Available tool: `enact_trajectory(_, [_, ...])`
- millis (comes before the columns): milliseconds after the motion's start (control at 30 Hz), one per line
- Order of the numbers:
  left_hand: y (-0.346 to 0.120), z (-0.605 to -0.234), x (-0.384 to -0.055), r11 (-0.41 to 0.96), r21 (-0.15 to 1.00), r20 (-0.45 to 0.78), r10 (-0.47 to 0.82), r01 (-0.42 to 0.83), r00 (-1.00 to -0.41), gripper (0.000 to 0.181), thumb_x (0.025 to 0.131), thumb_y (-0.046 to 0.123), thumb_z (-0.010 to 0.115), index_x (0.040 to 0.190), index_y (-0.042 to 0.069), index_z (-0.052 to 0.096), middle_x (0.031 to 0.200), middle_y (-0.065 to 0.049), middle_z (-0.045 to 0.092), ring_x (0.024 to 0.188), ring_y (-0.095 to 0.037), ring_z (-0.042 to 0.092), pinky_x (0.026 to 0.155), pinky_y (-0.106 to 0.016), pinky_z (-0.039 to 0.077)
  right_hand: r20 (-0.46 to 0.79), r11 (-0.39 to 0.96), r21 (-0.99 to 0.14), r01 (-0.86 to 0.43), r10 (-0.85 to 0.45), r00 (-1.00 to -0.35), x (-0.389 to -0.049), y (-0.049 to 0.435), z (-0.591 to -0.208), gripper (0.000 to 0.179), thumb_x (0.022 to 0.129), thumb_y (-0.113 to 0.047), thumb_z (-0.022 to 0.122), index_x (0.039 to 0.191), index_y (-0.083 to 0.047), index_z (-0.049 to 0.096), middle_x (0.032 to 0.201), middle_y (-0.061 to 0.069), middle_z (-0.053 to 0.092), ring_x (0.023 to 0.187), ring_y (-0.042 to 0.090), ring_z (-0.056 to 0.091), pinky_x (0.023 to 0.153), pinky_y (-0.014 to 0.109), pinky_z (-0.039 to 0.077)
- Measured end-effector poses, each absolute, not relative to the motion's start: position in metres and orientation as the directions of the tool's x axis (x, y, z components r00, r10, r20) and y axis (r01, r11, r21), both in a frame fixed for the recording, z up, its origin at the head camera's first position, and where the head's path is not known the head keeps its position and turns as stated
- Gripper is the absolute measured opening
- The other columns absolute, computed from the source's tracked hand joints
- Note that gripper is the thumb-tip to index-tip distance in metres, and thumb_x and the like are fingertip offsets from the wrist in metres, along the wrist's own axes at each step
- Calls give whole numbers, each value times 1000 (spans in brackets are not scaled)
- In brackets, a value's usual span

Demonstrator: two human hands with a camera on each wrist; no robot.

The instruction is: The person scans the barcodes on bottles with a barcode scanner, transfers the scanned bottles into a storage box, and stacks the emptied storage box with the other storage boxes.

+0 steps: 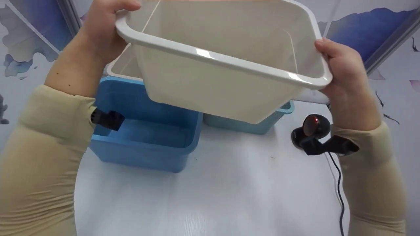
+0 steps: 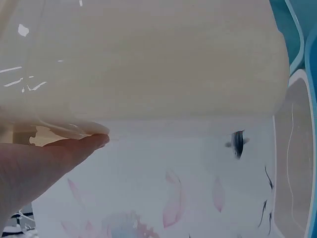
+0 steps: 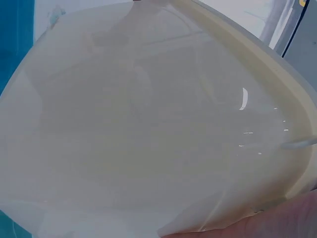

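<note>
A cream plastic storage bin (image 1: 210,85) is held up in the air, tilted, its thick rim slanting down to the right in the head view. My left hand (image 1: 105,29) grips the rim at the left end, thumb over the top. At the opposite end my right hand (image 1: 344,68) grips the rim the same way. The inside that shows holds nothing. In the left wrist view, fingers (image 2: 64,156) press against the bin's outer wall (image 2: 173,64). The right wrist view is nearly filled by the bin's wall (image 3: 138,124), with part of the hand (image 3: 267,220) at the bottom.
Below the raised bin, a blue bin (image 1: 144,155) stands on the white table (image 1: 229,190) at left. A teal bin (image 1: 242,126) is partly hidden behind it, and another whitish bin (image 1: 123,65) stands behind the blue one. At right sits a black round device (image 1: 316,126) with a cable.
</note>
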State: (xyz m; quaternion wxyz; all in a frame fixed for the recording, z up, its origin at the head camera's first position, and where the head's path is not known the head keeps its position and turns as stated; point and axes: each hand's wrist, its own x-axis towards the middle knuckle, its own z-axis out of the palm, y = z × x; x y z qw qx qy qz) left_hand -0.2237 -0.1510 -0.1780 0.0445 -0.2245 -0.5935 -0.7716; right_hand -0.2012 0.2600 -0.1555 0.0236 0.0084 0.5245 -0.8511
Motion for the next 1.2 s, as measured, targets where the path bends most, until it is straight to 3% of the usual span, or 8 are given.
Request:
enact_trajectory(333, [-218, -202, -218, -326, 905, 342, 181, 272, -922, 51, 91, 11, 37, 141, 16, 36, 133, -6, 39, 116, -19, 36, 95, -32, 35, -64, -104, -993, 64, 2, -998, -205, 168, -180, 40, 99, -21, 41, 135, -4, 38, 120, 8, 49, 108, 19, 50, 98, 34, 43])
enact_trajectory(500, [-251, -219, -221, -403, 885, 330, 189, 233, -925, 52, 90, 7, 37, 141, 15, 38, 139, -7, 36, 120, -19, 34, 99, -34, 31, -70, -104, -992, 71, -17, -997, -210, 136, -191, 37, 100, -22, 39, 134, -7, 41, 124, 8, 51, 112, 21, 51, 99, 36, 44])
enact_trajectory(667, [-281, -237, -224, -417, 889, 283, 173, 190, -944, 57, 91, 6, 35, 146, 17, 29, 146, -3, 28, 126, -17, 30, 103, -32, 28, -76, -97, -992, 81, -49, -996, -214, 111, -207, 39, 101, -21, 37, 139, -9, 38, 133, 10, 49, 117, 23, 51, 99, 38, 44])
enact_trajectory(800, [-294, -250, -224, -396, 902, 248, 143, 174, -958, 59, 91, 6, 34, 149, 16, 22, 144, -1, 28, 124, -15, 32, 97, -26, 39, -92, -107, -989, 100, -72, -993, -215, 98, -223, 41, 101, -20, 36, 141, -10, 37, 130, 9, 51, 116, 23, 53, 98, 38, 46])
enact_trajectory(933, [-301, -260, -224, -416, 896, 227, 138, 151, -964, 59, 91, 4, 37, 148, 15, 26, 142, -2, 33, 120, -16, 38, 89, -25, 48, -90, -134, -986, 102, -92, -992, -215, 91, -235, 41, 101, -16, 34, 141, -6, 34, 130, 12, 51, 117, 25, 52, 100, 39, 43])
enact_trajectory(1200, [-319, -278, -233, -490, 863, 219, 148, 121, -964, 54, 91, 0, 37, 142, 14, 39, 142, -4, 36, 116, -18, 46, 86, -28, 52, -120, -122, -984, 129, -83, -989, -208, 84, -241, 43, 101, -17, 36, 143, -9, 31, 136, 11, 46, 119, 23, 48, 102, 40, 42])
